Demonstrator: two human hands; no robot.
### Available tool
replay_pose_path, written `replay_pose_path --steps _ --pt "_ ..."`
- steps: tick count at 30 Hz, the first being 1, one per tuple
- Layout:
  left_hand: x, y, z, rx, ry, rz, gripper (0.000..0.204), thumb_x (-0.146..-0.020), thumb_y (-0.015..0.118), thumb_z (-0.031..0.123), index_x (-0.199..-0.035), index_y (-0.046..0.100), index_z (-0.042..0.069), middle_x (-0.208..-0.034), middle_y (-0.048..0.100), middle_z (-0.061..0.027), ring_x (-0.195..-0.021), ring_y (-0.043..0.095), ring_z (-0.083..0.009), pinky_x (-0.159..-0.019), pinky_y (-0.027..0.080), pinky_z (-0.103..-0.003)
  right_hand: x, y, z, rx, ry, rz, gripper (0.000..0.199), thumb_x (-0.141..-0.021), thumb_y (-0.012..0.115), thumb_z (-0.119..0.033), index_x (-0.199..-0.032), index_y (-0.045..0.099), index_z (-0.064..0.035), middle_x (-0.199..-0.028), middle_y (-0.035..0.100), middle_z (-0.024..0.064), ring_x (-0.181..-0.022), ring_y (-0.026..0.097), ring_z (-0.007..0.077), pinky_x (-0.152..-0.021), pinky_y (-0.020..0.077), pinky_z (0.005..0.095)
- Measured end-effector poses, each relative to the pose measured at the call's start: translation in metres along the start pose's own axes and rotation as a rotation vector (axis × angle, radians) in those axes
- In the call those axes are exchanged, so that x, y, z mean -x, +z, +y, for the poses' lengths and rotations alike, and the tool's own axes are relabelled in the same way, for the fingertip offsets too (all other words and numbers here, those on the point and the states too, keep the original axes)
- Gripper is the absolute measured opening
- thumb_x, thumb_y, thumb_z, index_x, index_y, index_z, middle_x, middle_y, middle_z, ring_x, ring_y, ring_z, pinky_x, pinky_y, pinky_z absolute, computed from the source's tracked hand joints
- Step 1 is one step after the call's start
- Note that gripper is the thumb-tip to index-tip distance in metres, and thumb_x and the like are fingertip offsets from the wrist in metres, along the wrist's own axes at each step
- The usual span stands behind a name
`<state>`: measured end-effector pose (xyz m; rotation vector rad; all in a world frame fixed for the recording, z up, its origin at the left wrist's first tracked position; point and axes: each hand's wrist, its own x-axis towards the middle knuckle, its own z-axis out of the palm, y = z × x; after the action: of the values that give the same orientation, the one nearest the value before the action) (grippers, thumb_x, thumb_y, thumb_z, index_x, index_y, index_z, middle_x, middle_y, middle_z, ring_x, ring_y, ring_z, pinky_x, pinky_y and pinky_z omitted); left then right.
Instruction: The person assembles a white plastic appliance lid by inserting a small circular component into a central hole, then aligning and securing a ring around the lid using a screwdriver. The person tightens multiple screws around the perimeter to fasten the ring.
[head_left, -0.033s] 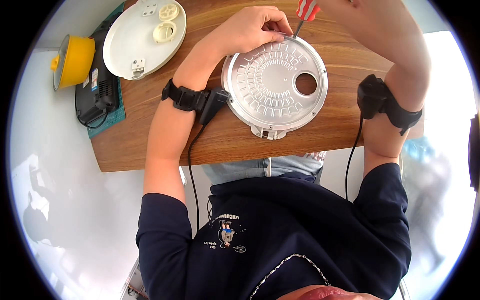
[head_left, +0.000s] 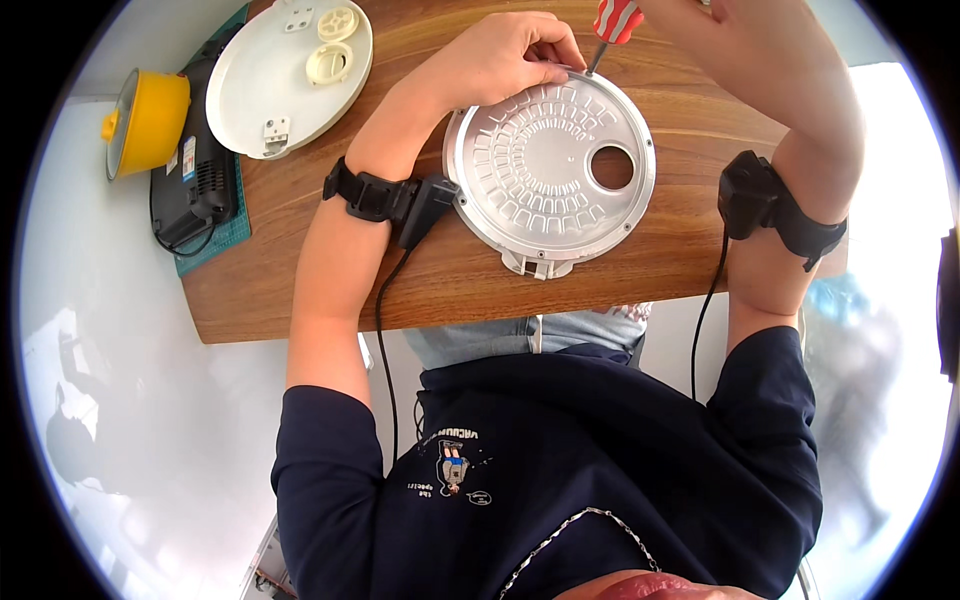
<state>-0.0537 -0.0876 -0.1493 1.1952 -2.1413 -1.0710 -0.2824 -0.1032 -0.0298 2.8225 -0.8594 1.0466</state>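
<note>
While the left hand (head_left: 525,60) reaches over the far edge of a round metal disc (head_left: 550,165), its fingers curl closed on the rim, with the thumb laid over the upper side; the disc lies flat on the wooden table (head_left: 720,130), in front of the person and between the two forearms; its face is embossed with rows of small raised shapes, a round hole right of its middle shows the wood beneath, and a pale tab juts from its near edge. The tip of a screwdriver (head_left: 616,22) with a red-and-white handle meets the far rim, just beside the left fingertips; the right hand (head_left: 700,18) is near that handle at the upper edge of view, and its fingers run out of the picture, so I cannot tell how they grip. A white round cover (head_left: 255,80) lies at the far left; two cream plastic parts (head_left: 337,22) rest on it; beside it are a black device (head_left: 205,180), a yellow container (head_left: 160,125) and a green mat (head_left: 228,236).
</note>
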Motion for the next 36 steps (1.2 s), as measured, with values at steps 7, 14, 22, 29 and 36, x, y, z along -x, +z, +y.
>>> replay_pose_path --steps 7,14,22,29,36 --pt "-0.006 -0.007 0.013 -0.019 0.038 -0.032 0.019 -0.084 0.076 0.001 -0.103 0.072 -0.001 -0.099 0.073 -0.0115 -0.094 0.07 -0.0214 -0.083 0.054 -0.033 -0.004 -0.006 0.005 -0.056 0.008 -0.06 0.04 -0.087 0.073 -0.014 -0.126 0.065 -0.0058 -0.103 0.071 0.0176 -0.087 0.068 0.0338 -0.077 0.0543 0.0425" --pt "-0.004 -0.005 0.012 0.033 0.011 -0.029 0.018 -0.084 0.076 -0.001 -0.101 0.072 -0.001 -0.099 0.072 -0.0113 -0.094 0.069 -0.0206 -0.084 0.054 -0.033 -0.009 -0.026 -0.015 -0.056 0.073 -0.221 0.038 -0.088 0.072 -0.011 -0.125 0.064 -0.0047 -0.098 0.071 0.0158 -0.087 0.069 0.0308 -0.079 0.0534 0.0425" --pt "-0.003 -0.003 0.011 0.092 0.071 -0.011 0.017 -0.084 0.076 -0.003 -0.101 0.072 -0.001 -0.101 0.072 -0.0114 -0.096 0.069 -0.0201 -0.085 0.053 -0.032 0.001 -0.006 0.002 -0.086 0.0 -0.121 0.039 -0.089 0.074 -0.02 -0.124 0.065 -0.0052 -0.106 0.072 0.0159 -0.091 0.069 0.0343 -0.081 0.0535 0.042" --pt "-0.002 -0.006 0.013 0.026 0.015 -0.017 0.017 -0.085 0.075 -0.003 -0.101 0.072 -0.001 -0.1 0.071 -0.0106 -0.094 0.068 -0.0201 -0.084 0.053 -0.032 0.002 0.003 -0.003 0.025 -0.144 0.099 0.04 -0.089 0.073 -0.019 -0.126 0.064 -0.0043 -0.107 0.073 0.0167 -0.093 0.07 0.0354 -0.083 0.0546 0.042" --pt "-0.005 -0.006 0.02 -0.005 -0.032 -0.026 0.017 -0.086 0.075 -0.002 -0.102 0.071 -0.002 -0.098 0.071 -0.0104 -0.092 0.068 -0.0188 -0.082 0.053 -0.032 -0.003 -0.002 0.003 -0.162 0.102 -0.06 0.039 -0.089 0.07 -0.014 -0.126 0.065 -0.0038 -0.101 0.072 0.0175 -0.086 0.07 0.0338 -0.078 0.0565 0.0403"
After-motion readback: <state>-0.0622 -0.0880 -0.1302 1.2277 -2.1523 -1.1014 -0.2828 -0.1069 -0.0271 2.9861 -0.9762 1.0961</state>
